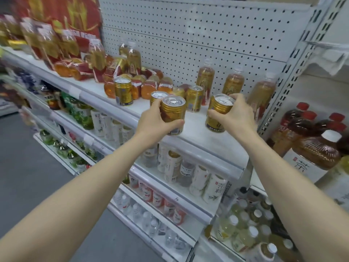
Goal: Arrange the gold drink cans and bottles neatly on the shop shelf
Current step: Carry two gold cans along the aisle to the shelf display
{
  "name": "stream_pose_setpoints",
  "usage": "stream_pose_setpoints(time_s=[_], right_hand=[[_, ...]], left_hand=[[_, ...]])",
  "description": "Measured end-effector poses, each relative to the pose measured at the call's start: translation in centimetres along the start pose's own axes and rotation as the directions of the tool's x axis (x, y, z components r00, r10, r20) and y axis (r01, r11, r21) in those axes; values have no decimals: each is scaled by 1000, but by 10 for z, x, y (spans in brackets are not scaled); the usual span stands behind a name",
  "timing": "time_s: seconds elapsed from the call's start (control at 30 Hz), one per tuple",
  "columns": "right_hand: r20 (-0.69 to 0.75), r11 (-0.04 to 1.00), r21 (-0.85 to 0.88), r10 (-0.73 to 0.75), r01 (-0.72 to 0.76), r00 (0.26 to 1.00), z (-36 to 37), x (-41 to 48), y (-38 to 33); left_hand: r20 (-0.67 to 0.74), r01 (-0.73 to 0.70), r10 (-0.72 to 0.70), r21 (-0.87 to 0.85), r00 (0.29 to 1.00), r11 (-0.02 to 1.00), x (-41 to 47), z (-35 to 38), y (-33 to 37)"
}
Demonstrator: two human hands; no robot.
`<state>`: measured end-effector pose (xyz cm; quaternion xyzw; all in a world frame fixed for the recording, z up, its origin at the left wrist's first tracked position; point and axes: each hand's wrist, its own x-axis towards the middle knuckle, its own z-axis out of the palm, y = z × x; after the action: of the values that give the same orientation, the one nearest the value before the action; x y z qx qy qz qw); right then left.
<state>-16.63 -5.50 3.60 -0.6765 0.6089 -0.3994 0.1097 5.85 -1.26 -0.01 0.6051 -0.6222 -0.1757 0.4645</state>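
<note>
My left hand [154, 122] grips a gold can [173, 111] at the front edge of the white shelf [196, 129]. Another gold can [157, 97] stands right behind it. My right hand [236, 115] grips a second gold can [219, 108] further right on the same shelf. Two more gold cans stand free: one to the left [123, 91] and one in the middle [194, 98]. Three gold-labelled bottles [205, 77] [233, 82] [261, 95] stand upright along the pegboard at the right.
Orange and red packaged drinks [149, 87] lie tumbled at the shelf's back left, with taller bottles [97, 59] behind. Lower shelves hold green and white bottles [173, 167]. Large brown tea bottles [319, 148] fill the neighbouring unit at right. Grey floor [28, 167] lies at left.
</note>
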Motion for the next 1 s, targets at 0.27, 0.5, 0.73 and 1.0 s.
stream_pose_setpoints(time_s=[0.27,0.5,0.73,1.0], right_hand=[[101,994,64,-97,91,990,64,-62,-93],[227,969,134,-233,207,946,145,-106,-176],[383,934,234,-345,271,857,242,-122,-253],[441,873,301,-484,384,756,369,-99,-342]], left_hand=[[-66,76,-72,57,995,995,-73,-115,-56],[-205,222,-192,136,960,965,-131,-221,-118],[-367,387,-319,130,874,913,-159,-306,-186],[-496,501,-376,143,782,854,-129,-388,-276]])
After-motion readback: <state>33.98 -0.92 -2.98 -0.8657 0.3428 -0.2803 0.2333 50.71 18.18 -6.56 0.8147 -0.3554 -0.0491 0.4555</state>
